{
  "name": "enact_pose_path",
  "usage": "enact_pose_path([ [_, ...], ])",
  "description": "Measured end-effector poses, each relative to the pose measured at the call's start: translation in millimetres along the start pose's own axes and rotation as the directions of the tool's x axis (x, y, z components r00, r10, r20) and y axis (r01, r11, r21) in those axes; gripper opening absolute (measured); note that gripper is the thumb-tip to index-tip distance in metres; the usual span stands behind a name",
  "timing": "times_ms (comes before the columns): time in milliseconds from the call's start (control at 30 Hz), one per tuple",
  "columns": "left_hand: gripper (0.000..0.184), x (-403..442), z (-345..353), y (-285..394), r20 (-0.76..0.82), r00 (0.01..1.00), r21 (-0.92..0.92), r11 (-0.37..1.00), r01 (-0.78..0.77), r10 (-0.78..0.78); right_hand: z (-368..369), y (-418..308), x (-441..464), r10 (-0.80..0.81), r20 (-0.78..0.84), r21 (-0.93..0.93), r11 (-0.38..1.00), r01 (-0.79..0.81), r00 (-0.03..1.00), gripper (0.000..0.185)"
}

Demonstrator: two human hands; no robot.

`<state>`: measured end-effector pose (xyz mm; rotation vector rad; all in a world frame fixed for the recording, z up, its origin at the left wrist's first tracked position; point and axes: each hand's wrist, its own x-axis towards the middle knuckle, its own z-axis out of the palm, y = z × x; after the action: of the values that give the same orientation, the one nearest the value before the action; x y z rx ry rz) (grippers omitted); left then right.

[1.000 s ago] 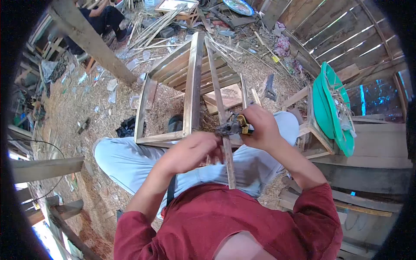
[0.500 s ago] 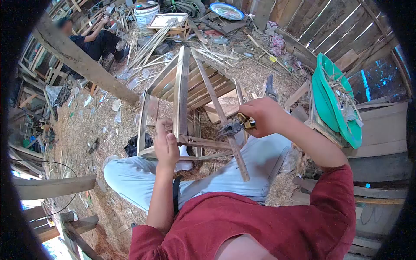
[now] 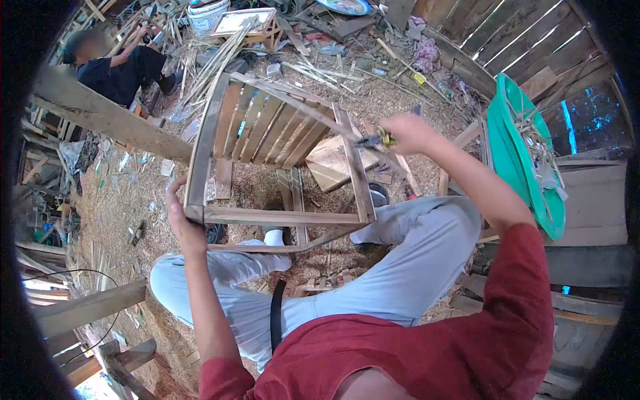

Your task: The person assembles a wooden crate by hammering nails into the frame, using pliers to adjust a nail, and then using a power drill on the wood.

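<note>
A slatted wooden frame (image 3: 283, 218), like a small crate or stool, stands tilted between my knees. My left hand (image 3: 188, 223) is wrapped round its near left corner, thumb and fingers about the wood. My right hand (image 3: 408, 133) grips a pair of pliers (image 3: 383, 138) with yellow on the handles, beyond the frame's right side. At the plier jaws a thin wooden strip (image 3: 300, 107) crosses the frame diagonally, smeared by motion. Whether the jaws bite on the strip I cannot tell. The slats (image 3: 267, 130) form the frame's far side.
Green plastic basins (image 3: 503, 153) holding scraps lean at the right. A wooden post (image 3: 110, 120) slants across the left, with a seated person (image 3: 123, 70) behind it. Wood strips (image 3: 220, 63), a white bucket (image 3: 208, 19) and a flat board (image 3: 337, 163) lie about on shavings.
The frame has turned and its near corner has swung left, with my left hand now round it. My right hand, with the pliers, has moved up and slightly right. The wooden strip lies at a flatter slant.
</note>
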<state>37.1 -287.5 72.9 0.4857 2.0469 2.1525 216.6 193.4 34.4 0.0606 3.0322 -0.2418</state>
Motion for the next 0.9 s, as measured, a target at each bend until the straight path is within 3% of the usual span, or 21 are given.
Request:
enact_pose_path([
  [133,0.072,7,-9,-10,-0.026,0.991,0.174,0.977,-0.127,0.133,64,65,53,0.059,-0.024,-0.048,0.997,-0.061,0.998,0.034],
  [167,0.074,9,-16,-14,-0.050,0.987,0.293,0.947,-0.132,0.153,69,67,55,0.055,-0.032,-0.046,0.997,-0.056,0.998,0.042],
  [267,0.076,6,-12,-12,-0.062,0.993,0.258,0.963,-0.080,0.100,77,61,53,0.130,-0.036,-0.035,0.991,-0.132,0.991,0.048],
  [367,0.077,3,6,-3,-0.100,0.993,0.227,0.973,-0.038,0.063,96,58,44,0.124,-0.230,-0.085,0.985,-0.147,0.965,0.047],
  [467,0.078,0,12,-4,-0.085,0.991,0.248,0.965,-0.078,0.102,103,51,49,0.425,-0.022,0.036,0.905,-0.424,0.905,0.047],
  [567,0.078,-5,19,-7,-0.112,0.983,0.240,0.964,-0.117,0.147,153,80,43,0.338,-0.084,0.319,0.900,-0.297,0.937,0.064],
  [667,0.077,-12,16,-9,-0.095,0.993,0.191,0.980,-0.053,0.072,137,60,30,0.581,0.103,0.465,0.689,-0.556,0.807,0.068],
  [700,0.071,-13,21,-9,-0.131,0.989,0.149,0.987,-0.052,0.072,180,88,33,0.625,0.045,0.510,0.657,-0.556,0.780,0.064],
  [733,0.072,-13,18,-13,-0.124,0.989,0.152,0.987,-0.056,0.076,182,97,31,0.670,0.132,0.529,0.575,-0.624,0.730,0.063],
  [867,0.073,-11,3,-23,-0.119,0.991,0.145,0.989,-0.035,0.053,223,164,26,0.729,0.407,0.549,0.287,-0.785,0.551,0.066],
  [900,0.072,-9,-1,-23,-0.117,0.993,0.149,0.989,-0.014,0.032,236,180,24,0.754,0.365,0.561,0.289,-0.775,0.546,0.068],
])
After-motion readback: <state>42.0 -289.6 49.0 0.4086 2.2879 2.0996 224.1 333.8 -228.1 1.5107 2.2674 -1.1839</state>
